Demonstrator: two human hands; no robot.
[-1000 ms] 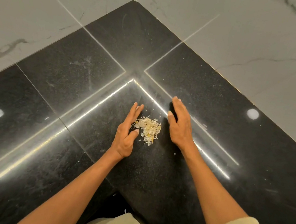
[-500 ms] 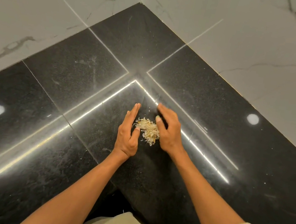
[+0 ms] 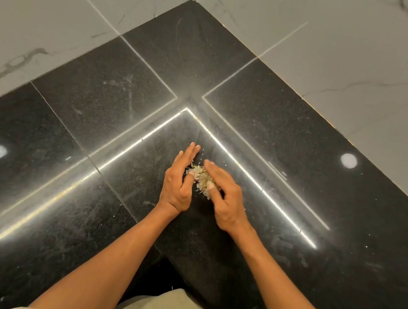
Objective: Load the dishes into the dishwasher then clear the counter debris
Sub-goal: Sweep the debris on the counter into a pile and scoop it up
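A small heap of pale, flaky debris [image 3: 200, 177] lies on the black granite corner counter [image 3: 93, 106]. My left hand [image 3: 178, 185] stands on its edge to the left of the heap, fingers straight and thumb touching the flakes. From the right, my right hand [image 3: 223, 197] presses against the heap with nearly straight fingers, partly covering it. The debris is squeezed between both hands. No dishes or dishwasher are in view.
White marble walls [image 3: 59, 13] meet in the corner behind the counter. A few stray crumbs [image 3: 149, 203] lie near my left wrist. The counter's inner front corner [image 3: 163, 257] is just in front of my body. Light strips reflect on the polished stone.
My right hand has swept left into the debris, and both hands have closed in. The once loose pile is now packed tightly between them.
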